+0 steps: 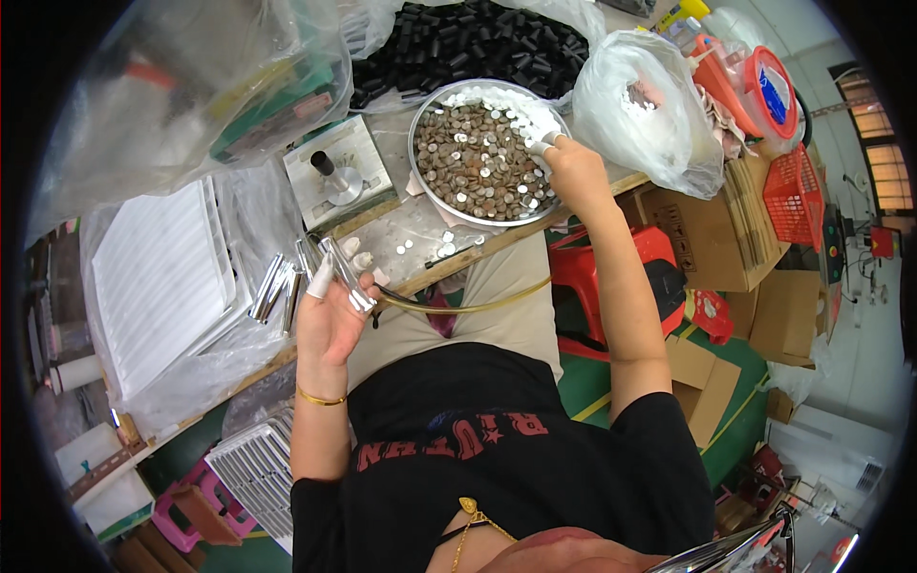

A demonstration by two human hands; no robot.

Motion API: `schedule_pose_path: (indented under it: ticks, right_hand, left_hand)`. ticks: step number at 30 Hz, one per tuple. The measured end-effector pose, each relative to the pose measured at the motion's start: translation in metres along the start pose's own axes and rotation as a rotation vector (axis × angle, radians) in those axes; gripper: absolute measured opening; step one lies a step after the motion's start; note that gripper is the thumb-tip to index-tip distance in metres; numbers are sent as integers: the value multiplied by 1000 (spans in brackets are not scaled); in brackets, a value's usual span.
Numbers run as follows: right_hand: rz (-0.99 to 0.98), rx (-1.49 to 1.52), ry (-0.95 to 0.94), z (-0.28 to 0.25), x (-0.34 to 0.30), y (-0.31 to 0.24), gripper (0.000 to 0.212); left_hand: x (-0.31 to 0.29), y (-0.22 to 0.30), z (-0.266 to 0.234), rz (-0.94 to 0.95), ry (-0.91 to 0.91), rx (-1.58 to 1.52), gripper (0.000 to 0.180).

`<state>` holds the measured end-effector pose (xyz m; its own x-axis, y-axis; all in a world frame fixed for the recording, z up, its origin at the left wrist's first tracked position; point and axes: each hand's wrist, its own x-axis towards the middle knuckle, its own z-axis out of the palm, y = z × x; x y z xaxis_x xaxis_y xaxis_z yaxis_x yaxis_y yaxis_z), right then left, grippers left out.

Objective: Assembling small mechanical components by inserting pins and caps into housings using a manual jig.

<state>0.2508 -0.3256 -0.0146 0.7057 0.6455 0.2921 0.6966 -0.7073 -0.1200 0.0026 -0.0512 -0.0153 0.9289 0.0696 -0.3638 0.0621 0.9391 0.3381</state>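
Observation:
My left hand [334,323], palm up with white finger cots on its fingertips, is closed round shiny silver tubes [350,279] in front of the bench edge. At the right rim of a round metal tray [414,158], my right hand [576,175] has its cot-covered fingertips pressed together over small white discs [521,110]. Whatever they pinch is too small or hidden. Brownish small discs [478,162] fill most of the tray. Left of it, a metal block fixture [358,153] carries an upright black cylinder [323,163].
Black cylindrical pieces [458,48] are heaped behind the tray. To its right stands a translucent plastic bag [650,124]. More silver tubes [272,286] lie beside a ridged white tray [167,277]. A hose [468,307] crosses my lap; a red stool [611,296] stands at right.

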Motion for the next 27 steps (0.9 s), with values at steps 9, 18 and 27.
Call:
schedule_pose_path:
  ticks: [9,18,27]
  right_hand:
    - [58,86,74,13,-4,0,12]
    - [112,120,45,9,-1,-14,13]
    - [110,78,-76,3,7,-13,14]
  left_hand:
    - [1,-4,-3,75,103,100,30]
    - [5,-1,-4,284,164,365,24]
    - [60,31,6,1281,357,1905,33]
